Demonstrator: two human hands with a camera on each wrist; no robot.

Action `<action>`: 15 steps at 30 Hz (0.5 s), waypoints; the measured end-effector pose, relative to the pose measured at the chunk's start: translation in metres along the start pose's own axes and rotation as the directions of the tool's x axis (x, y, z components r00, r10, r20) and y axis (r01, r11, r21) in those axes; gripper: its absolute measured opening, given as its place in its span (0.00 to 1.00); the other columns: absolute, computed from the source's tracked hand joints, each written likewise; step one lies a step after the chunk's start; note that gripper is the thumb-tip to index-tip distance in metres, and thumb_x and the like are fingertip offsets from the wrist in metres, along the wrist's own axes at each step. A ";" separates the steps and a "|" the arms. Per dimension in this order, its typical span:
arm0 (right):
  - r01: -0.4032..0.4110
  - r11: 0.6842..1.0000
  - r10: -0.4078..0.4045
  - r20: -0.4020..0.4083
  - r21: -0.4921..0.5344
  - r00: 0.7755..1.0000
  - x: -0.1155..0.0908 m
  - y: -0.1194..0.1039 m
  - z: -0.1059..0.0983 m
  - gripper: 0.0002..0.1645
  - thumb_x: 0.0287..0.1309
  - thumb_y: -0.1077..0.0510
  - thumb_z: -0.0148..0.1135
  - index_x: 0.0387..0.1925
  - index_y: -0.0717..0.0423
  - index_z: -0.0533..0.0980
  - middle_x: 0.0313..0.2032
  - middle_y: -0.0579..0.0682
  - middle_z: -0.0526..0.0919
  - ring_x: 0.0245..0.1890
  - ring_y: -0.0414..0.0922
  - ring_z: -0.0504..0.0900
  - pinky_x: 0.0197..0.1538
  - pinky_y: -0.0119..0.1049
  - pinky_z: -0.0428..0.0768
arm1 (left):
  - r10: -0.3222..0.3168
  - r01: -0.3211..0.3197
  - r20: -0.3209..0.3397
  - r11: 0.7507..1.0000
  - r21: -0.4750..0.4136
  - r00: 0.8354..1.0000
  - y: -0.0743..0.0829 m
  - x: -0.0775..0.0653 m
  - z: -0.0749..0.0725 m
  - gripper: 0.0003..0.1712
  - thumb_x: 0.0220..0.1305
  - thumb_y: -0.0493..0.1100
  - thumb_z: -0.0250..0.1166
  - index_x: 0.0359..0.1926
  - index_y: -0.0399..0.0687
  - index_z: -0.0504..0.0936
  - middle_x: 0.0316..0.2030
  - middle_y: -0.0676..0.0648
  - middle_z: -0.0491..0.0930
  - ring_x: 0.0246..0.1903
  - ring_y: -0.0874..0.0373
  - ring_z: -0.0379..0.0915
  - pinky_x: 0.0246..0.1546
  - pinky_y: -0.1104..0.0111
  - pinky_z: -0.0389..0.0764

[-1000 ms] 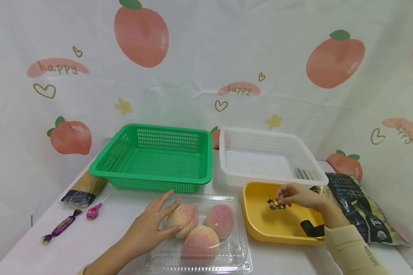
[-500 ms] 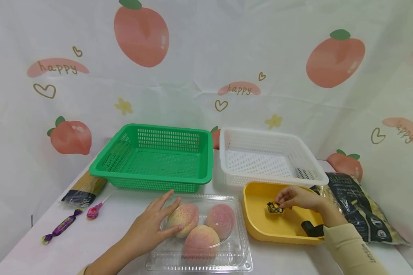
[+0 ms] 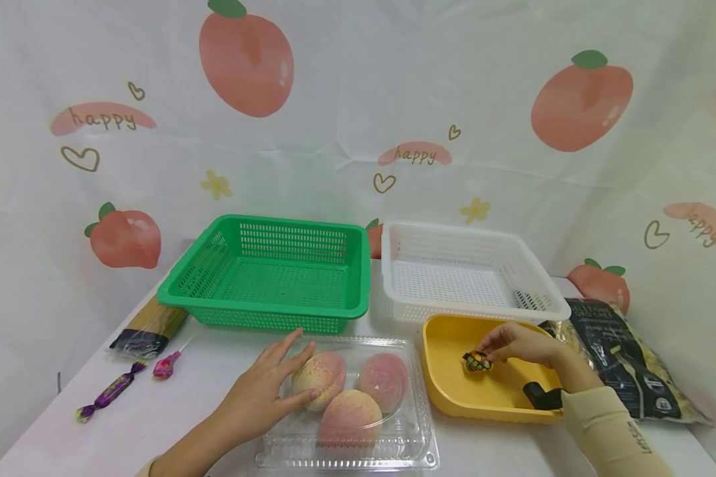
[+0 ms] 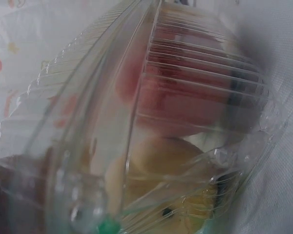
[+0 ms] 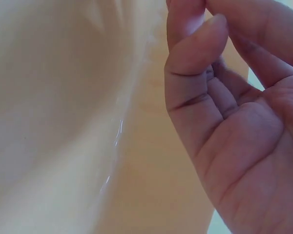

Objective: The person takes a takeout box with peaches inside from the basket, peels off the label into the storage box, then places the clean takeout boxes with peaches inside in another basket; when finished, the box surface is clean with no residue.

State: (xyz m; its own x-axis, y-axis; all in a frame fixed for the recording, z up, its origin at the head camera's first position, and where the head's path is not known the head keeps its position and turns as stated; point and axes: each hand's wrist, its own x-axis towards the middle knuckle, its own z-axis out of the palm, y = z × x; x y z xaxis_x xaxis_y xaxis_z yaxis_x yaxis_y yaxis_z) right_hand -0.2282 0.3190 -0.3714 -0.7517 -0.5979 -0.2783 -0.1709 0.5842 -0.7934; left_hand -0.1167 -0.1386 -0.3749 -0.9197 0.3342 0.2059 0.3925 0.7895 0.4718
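The right hand (image 3: 516,346) pinches 1 black-and-yellow wrapped candy (image 3: 476,362) between thumb and fingers inside the yellow tray (image 3: 453,399), while the left hand (image 3: 261,396), fingers loosely spread, rests on the clear plastic clamshell (image 3: 416,427) enclosing 3 peaches (image 3: 351,417).

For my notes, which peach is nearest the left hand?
The leftmost peach, next to the left hand; the front peach and right peach lie farther right.
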 end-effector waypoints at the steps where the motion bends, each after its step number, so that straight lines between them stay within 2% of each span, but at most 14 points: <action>1: 0.004 1.000 -0.004 0.000 -0.005 1.000 0.000 0.000 0.000 0.17 0.57 0.64 0.59 0.46 0.74 0.76 0.39 0.64 0.83 0.33 0.32 0.79 0.35 0.27 0.77 | -0.001 0.001 0.002 1.000 -0.001 1.000 0.000 0.000 0.000 0.40 0.56 0.65 0.61 0.65 0.54 0.68 0.70 0.46 0.57 0.67 0.40 0.55 0.49 0.40 0.72; 9: 0.021 1.000 -0.020 0.018 -0.023 1.000 0.000 -0.002 0.000 0.18 0.57 0.65 0.58 0.47 0.74 0.76 0.40 0.66 0.83 0.34 0.33 0.81 0.38 0.28 0.80 | -0.006 0.006 0.009 1.000 -0.005 1.000 0.000 0.000 0.000 0.40 0.56 0.66 0.60 0.66 0.54 0.67 0.70 0.47 0.56 0.67 0.40 0.54 0.49 0.39 0.71; 15: -0.003 1.000 0.003 0.005 -0.031 1.000 0.000 -0.003 0.002 0.20 0.57 0.64 0.59 0.50 0.74 0.75 0.33 0.56 0.82 0.30 0.32 0.76 0.35 0.25 0.76 | -0.001 0.001 0.013 1.000 0.001 1.000 0.002 0.000 -0.002 0.40 0.56 0.66 0.60 0.66 0.53 0.67 0.70 0.47 0.56 0.67 0.41 0.55 0.48 0.41 0.73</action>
State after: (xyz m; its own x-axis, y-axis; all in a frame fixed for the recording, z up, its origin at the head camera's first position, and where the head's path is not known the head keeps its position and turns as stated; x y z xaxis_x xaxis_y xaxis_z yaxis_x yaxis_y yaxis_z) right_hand -0.2259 0.3164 -0.3704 -0.7491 -0.5990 -0.2830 -0.1885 0.6023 -0.7757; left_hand -0.1155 -0.1381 -0.3723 -0.9200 0.3403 0.1943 0.3918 0.7902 0.4713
